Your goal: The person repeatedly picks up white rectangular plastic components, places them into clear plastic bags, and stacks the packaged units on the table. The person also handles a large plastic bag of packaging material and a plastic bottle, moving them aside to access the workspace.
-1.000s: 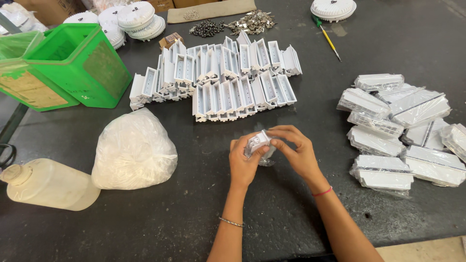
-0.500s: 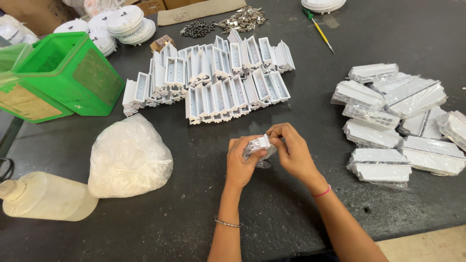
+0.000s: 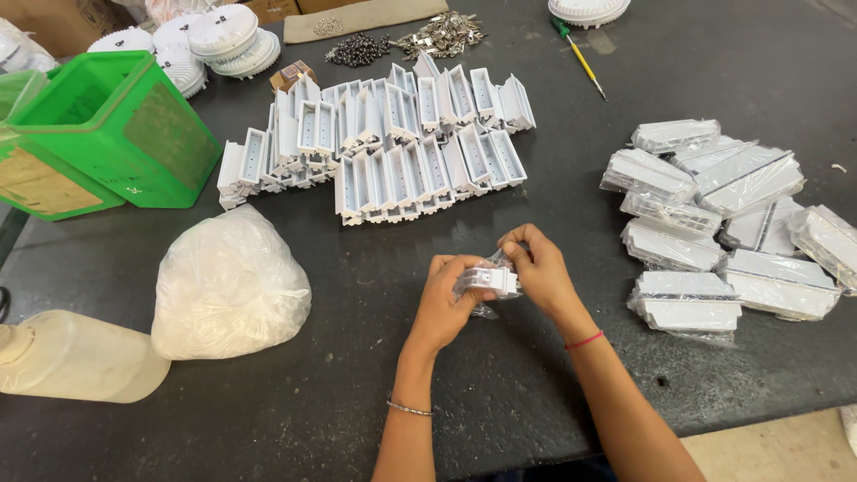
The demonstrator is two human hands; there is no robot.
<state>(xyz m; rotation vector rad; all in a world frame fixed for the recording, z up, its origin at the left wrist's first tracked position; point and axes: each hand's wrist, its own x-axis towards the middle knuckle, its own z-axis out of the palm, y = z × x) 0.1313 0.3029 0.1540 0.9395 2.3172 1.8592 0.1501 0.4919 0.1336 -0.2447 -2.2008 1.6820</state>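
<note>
A small white plastic part in a clear bag [image 3: 489, 280] is held between both hands just above the dark table [image 3: 500, 402]. My left hand [image 3: 444, 301] grips it from the left and below. My right hand [image 3: 537, 267] pinches its right end and the bag's top. Behind the hands lie rows of several unwrapped white rectangular parts [image 3: 384, 143]. To the right sits a pile of several bagged white parts [image 3: 728, 223].
A knotted clear bag of white material [image 3: 228, 286] and a pale plastic bottle on its side [image 3: 71, 357] lie at the left. Green bins [image 3: 98, 134] stand at the far left. White round covers [image 3: 205, 40], small metal hardware [image 3: 402, 40] and a yellow screwdriver [image 3: 585, 62] lie at the back.
Both hands stay on the bagged part and have shifted the bag slightly around it. The camera view has drifted a little; nothing else on the table moved.
</note>
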